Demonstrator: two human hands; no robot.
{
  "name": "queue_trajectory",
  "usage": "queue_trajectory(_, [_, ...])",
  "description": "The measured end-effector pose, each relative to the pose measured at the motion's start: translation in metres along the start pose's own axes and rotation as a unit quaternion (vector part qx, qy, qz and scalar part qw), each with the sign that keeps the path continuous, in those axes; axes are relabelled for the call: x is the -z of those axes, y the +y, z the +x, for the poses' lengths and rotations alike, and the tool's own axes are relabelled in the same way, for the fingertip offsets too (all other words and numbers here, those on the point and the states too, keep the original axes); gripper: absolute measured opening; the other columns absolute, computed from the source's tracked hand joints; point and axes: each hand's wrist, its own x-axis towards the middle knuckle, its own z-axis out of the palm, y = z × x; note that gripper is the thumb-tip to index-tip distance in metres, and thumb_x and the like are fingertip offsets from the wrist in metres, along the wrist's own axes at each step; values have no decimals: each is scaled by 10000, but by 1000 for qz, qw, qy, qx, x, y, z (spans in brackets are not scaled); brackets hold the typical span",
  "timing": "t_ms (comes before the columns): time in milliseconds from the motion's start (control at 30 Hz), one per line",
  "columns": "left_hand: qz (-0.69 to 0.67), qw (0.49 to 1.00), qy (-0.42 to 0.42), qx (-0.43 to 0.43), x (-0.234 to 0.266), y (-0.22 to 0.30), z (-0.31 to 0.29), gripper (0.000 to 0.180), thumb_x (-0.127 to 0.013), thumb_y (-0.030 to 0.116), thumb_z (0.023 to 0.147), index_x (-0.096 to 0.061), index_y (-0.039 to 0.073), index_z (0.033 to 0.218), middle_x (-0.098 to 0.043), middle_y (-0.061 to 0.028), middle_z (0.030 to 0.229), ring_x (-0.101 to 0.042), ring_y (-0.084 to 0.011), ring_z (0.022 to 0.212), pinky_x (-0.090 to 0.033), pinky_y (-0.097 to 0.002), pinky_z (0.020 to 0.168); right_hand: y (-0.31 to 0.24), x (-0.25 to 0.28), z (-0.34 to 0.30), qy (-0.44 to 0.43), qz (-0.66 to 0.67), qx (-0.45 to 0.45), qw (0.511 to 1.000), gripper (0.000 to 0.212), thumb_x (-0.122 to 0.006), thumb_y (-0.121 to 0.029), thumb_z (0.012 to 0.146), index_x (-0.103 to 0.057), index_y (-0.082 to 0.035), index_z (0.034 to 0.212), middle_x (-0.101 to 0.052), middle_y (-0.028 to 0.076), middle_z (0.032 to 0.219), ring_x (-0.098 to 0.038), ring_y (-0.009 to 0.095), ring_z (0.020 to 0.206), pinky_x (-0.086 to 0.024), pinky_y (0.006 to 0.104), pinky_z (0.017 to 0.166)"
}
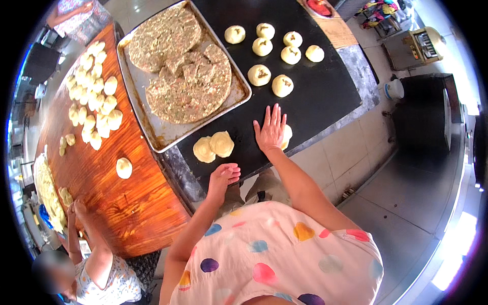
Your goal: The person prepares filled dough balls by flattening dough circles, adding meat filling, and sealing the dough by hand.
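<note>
My right hand [270, 133] lies flat on the black work surface [325, 96], its fingers stretched forward and a little apart. A pale dough piece [287, 136] shows at its right edge, partly hidden by the hand; whether the palm presses on it I cannot tell. Close to the front edge, my left hand [223, 178] is held loosely with fingers slightly bent and nothing visible in it. Just beyond it are two flattened dough rounds [221, 144], one overlapping the other. Several filled dough balls [259, 75] sit farther away, some with dark filling showing on top.
A metal tray [178, 136] holding a large mass of chopped filling [190, 94] stands left of the dough balls. On the wooden table [137, 203] are many dough lumps [101, 119] and a single dough ball [124, 168]. A co-worker's hands [79, 207] are at its near left edge.
</note>
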Motion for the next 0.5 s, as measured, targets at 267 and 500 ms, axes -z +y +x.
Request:
queue_trajectory(267, [48, 998, -30, 9, -2, -14, -1, 286, -513, 160, 992, -582, -10, 1211, -650, -112, 1108, -635, -177, 1008, -520, -299, 889, 37, 9, -27, 3, 30, 14, 999, 657, -490, -338, 954, -293, -13, 1490, -202, 205, 1581, -161, 321, 1481, -66, 490, 1209])
queue_trajectory(500, [418, 875, -77, -231, -33, -12, 23, 499, -595, 169, 941, -456, -45, 1370, -495, -188, 1404, -489, -307, 1294, -420, -374, 1059, 72, 23, -28, 104, 288, -174, 936, 364, -532, -222, 972, -575, -29, 1278, -451, 147, 1450, -457, 326, 1301, -397, 391, 1055])
